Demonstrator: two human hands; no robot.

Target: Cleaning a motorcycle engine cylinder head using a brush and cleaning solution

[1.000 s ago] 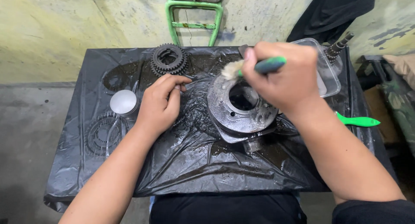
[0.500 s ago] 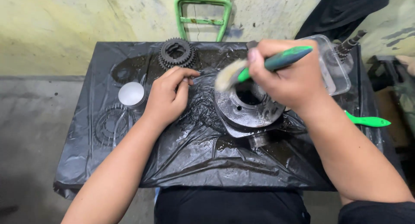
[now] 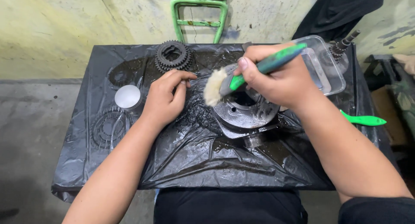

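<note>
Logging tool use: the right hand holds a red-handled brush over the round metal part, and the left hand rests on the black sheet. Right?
Not quite: the head view shows the brush in the right hand has a green handle, not red. The rest holds.

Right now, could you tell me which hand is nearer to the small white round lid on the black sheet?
Left. The left hand rests just beside the white lid; the right hand holds the brush farther away.
</note>
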